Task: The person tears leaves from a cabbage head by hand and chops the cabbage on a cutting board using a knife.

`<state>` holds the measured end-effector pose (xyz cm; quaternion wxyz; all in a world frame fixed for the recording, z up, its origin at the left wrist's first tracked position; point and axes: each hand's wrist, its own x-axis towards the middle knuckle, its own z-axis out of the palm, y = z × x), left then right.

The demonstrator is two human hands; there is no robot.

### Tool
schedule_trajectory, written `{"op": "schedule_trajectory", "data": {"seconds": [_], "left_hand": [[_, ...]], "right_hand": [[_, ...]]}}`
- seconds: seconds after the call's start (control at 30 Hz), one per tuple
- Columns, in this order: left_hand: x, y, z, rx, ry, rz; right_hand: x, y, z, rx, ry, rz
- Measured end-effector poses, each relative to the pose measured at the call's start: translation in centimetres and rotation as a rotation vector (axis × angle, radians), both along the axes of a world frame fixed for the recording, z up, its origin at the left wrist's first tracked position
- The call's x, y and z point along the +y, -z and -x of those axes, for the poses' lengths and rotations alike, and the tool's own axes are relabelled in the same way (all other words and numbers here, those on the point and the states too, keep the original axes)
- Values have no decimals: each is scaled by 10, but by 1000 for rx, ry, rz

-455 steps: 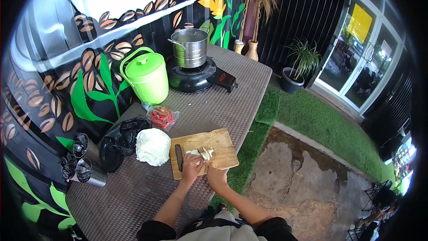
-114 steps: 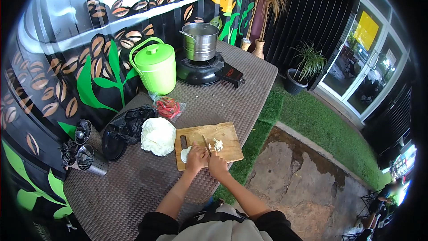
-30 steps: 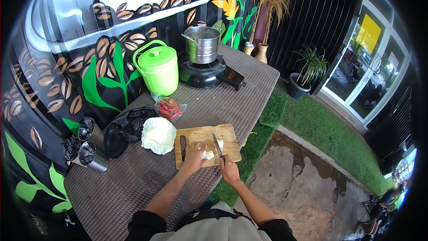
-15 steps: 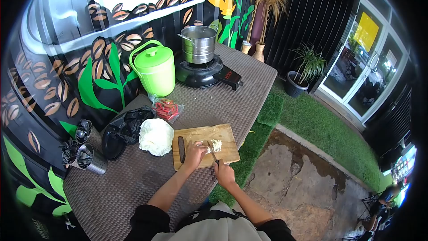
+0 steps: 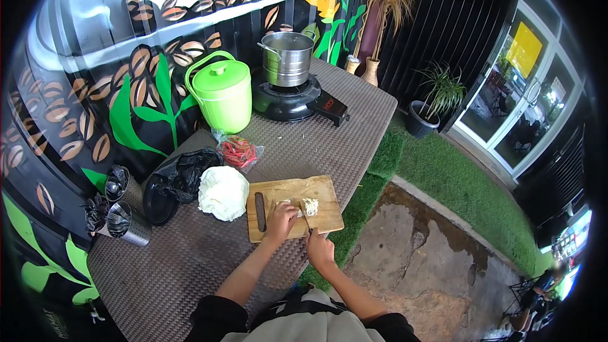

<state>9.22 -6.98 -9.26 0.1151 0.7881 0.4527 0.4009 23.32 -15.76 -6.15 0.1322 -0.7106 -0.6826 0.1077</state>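
Observation:
On a wooden cutting board lies a small pile of shredded pale cabbage. My left hand presses down with curled fingers on a piece of cabbage, mostly hidden under them. My right hand is closed around the handle of a knife, whose blade stands between my left fingertips and the shreds. Just left of the board sits a large whitish cabbage head, touched by neither hand.
Behind the cabbage head are a bag of red chillies and a black plastic bag. A green lidded bucket stands beside a steel pot on a portable stove. Cutlery holders stand left. The table edge runs right of the board.
The view has shifted slightly, so the table items sit a little differently in frame. Both hands keep nearly the same place at the board, with only a small movement of the knife.

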Motion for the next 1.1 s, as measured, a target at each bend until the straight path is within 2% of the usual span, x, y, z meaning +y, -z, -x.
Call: {"op": "schedule_trajectory", "data": {"seconds": [0.43,0.63,0.73,0.93,1.03,1.1], "left_hand": [[1,0,0,27,-6,-3],[1,0,0,-15,2,-10],[1,9,0,-46,-9,-45],[3,10,0,-74,-40,-81],[3,10,-1,-64,-54,-84],[3,10,1,-108,-45,6]], "right_hand": [[2,-3,0,66,-6,42],[8,9,7,-42,8,56],[26,18,6,-54,-30,-25],[51,-15,-8,21,-123,143],[36,-12,0,28,-64,144],[29,-6,6,40,-13,148]]}}
